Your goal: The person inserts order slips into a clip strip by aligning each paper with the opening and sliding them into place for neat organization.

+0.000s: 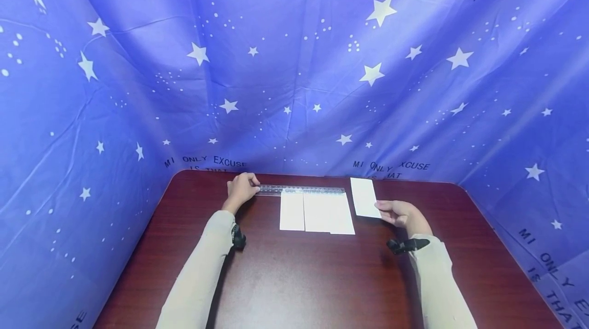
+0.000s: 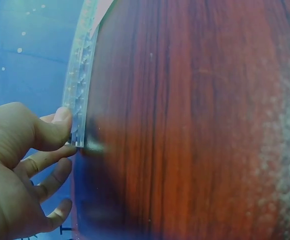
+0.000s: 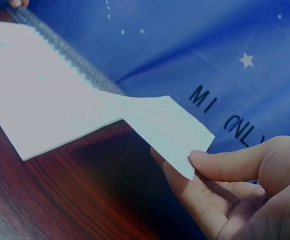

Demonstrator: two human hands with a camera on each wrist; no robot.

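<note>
My left hand (image 1: 241, 189) pinches the left end of a clear plastic ruler (image 1: 271, 190) between thumb and fingers, as the left wrist view shows up close. The ruler lies along the top edges of several white paper cards (image 1: 292, 211) set side by side on the table. Off to the right, my right hand (image 1: 398, 211) holds a separate white card (image 1: 364, 197) by its lower right edge, thumb on top and fingers beneath. In the right wrist view this card (image 3: 170, 127) is raised and tilted, beside the laid cards and the ruler's far end.
The dark red wooden table (image 1: 285, 278) ends at a blue star-print cloth (image 1: 285, 63) that hangs behind it and on both sides. Black wrist straps (image 1: 238, 237) sit on both light sleeves. The rightmost laid card (image 1: 341, 219) reaches slightly lower than those beside it.
</note>
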